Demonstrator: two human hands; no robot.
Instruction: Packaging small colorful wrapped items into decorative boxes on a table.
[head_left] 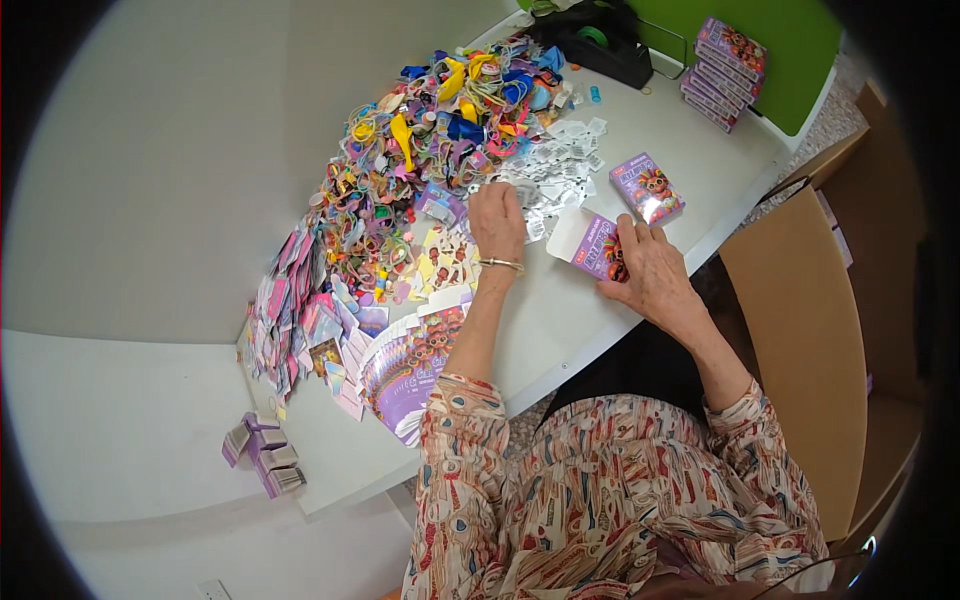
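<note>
Plainly, the white tabletop [620, 150] carries everything, and its near edge runs just below both hands. Largest on it is the heap of coloured trinkets [440, 130], spreading from twelve toward nine o'clock of the left hand [497, 222]. Next come the flat purple cartons [410, 365], fanned at seven o'clock, overhanging the tabletop's edge; a nudge from the left forearm could slide them to the floor. At one o'clock of that hand lie loose white slips [555, 165], thin and light, so a sweep of the wrist would likely scatter them.

A stack of boxes [725, 70] stands far off at one o'clock of the right hand [650, 270], well apart. A single closed box [648, 187] lies at twelve o'clock of it, near the tabletop's right edge, where a careless reach might push it off.

The open box [590, 243] is grasped by the right hand from its right side, white flap open and pointing toward ten o'clock, resting on the tabletop between the two hands. If the grip tilts it, anything put in could spill back out, I judge.

The left hand rests palm down, fingers spread on the slips and the heap's edge; whether it pinches anything I cannot tell. Picking one piece from that tangle may drag neighbours along
</note>
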